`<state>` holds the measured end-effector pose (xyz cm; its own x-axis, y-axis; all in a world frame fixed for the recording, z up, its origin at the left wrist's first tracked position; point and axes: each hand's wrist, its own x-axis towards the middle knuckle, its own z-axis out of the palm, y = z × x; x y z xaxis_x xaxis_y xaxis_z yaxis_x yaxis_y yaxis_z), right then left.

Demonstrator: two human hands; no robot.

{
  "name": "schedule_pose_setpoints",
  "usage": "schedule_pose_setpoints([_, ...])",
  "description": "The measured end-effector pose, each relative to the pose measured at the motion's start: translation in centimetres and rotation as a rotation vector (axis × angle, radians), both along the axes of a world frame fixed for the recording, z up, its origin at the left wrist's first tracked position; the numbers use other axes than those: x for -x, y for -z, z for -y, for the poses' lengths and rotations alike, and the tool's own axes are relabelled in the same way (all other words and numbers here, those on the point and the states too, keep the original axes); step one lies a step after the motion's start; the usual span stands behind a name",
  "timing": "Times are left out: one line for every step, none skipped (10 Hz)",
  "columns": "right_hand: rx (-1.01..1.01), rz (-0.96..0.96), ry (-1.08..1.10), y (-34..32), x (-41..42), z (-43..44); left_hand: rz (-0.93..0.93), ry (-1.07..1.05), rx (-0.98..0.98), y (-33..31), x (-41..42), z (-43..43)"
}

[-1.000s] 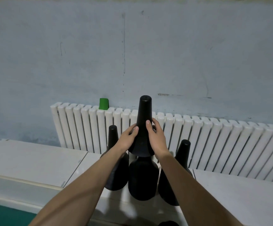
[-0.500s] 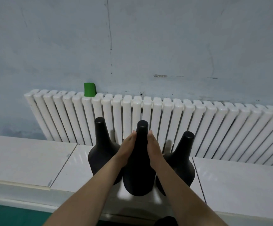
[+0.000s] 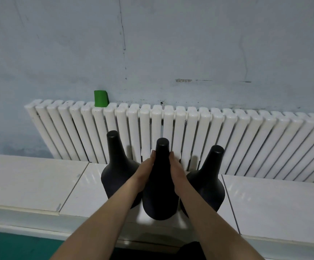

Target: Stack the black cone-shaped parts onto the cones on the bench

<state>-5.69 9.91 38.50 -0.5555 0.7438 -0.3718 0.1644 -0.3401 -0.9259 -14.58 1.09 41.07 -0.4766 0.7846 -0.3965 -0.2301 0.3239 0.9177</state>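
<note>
- Cones, black, three abreast: stood upright on white tiled bench [image 3: 30,181], in front of white radiator [image 3: 246,143].
- Nearest the bench's front edge: middle cone [image 3: 160,196], wedged close between left cone [image 3: 114,166] and right cone [image 3: 208,182]; could not tell whether touching them.
- Clamped on the middle cone's neck from one side: left hand [image 3: 144,170], thumb laid up along the neck, other fingers curled round the far side, mostly hidden.
- Gripped likewise from the opposite side: right hand [image 3: 176,170], thumb tip level with the other.
- Perched on the radiator's top, against pale blue wall [image 3: 171,44]: green block [image 3: 100,98].
</note>
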Motion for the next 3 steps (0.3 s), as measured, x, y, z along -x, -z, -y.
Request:
schedule_pose_setpoints([-0.032, 0.029, -0.028, -1.0, -0.6, -0.1, -0.003, 0.016, -0.026, -1.4, -0.4, 0.5])
schedule_pose_setpoints([-0.058, 0.050, -0.044, -3.0, -1.8, 0.6, -0.072, -0.019, -0.029, -3.1, -0.5, 1.5])
schedule_pose_setpoints([-0.077, 0.002, -0.026, -4.5, -2.3, 0.7, -0.091, -0.063, -0.050, -4.2, -0.6, 2.2])
